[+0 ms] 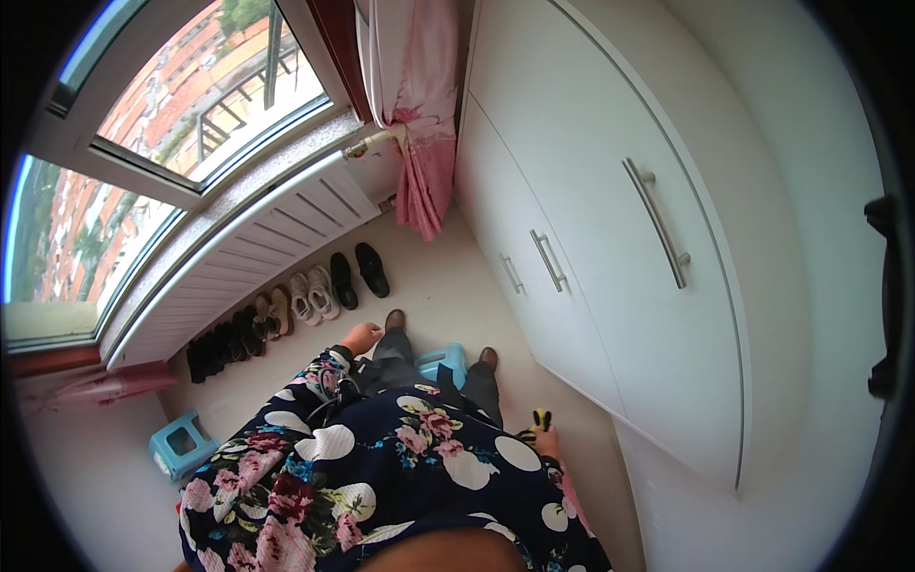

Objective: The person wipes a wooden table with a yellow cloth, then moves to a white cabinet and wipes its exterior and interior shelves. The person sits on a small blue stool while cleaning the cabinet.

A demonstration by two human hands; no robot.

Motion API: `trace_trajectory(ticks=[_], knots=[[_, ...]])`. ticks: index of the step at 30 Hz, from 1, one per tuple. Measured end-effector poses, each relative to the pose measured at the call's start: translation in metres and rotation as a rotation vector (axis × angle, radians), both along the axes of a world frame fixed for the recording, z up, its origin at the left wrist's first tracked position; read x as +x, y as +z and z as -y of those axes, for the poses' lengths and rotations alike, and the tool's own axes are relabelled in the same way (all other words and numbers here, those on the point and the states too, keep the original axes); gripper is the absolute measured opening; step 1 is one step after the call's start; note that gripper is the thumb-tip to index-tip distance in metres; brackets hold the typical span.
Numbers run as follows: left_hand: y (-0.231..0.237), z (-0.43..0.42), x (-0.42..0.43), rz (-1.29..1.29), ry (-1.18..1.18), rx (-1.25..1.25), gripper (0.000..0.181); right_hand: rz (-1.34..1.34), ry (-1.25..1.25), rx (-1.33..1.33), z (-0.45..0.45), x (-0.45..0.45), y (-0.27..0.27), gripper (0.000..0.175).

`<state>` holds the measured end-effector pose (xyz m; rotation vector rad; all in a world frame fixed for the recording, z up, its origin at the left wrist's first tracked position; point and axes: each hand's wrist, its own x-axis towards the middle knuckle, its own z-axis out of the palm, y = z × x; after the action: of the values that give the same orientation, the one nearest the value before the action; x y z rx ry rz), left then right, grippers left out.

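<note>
My left hand [363, 337] hangs beside my left leg, its fingers curled, with nothing seen in it. Just past it is my brown left shoe [394, 319]. My right hand [547, 442] is low at my right side, closed around a small black-and-yellow item [542, 418] whose exact kind I cannot tell. A light blue plastic stool [452, 355] stands on the floor between my legs, partly hidden by my clothing. My other brown shoe [489, 356] is to its right.
Several pairs of shoes [307, 294] line the floor below a white radiator [279, 229] and window. Another blue stool [179, 445] stands at left. A white wardrobe [586, 236] with metal handles rises at right, beside a pink curtain [425, 179].
</note>
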<state>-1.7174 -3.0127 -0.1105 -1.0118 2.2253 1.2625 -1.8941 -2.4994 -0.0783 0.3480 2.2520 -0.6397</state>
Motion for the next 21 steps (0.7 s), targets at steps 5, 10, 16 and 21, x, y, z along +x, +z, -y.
trace_trajectory(ticks=[5,10,16,21], knots=[[-0.04,0.055,0.031,0.057,0.194,0.05,0.031,0.124,-0.067,-0.098,0.049,0.034,-0.002,0.039],[-0.077,0.1,0.09,0.292,-0.17,-0.171,0.019,0.063,-0.172,-0.114,0.057,0.046,-0.022,0.036],[-0.063,0.081,0.071,0.255,0.181,0.077,0.025,-0.037,-0.013,-0.075,0.037,0.025,-0.03,0.03],[-0.003,0.036,-0.006,-0.011,-0.077,-0.042,0.034,-0.161,0.054,-0.144,0.011,-0.004,-0.045,0.032]])
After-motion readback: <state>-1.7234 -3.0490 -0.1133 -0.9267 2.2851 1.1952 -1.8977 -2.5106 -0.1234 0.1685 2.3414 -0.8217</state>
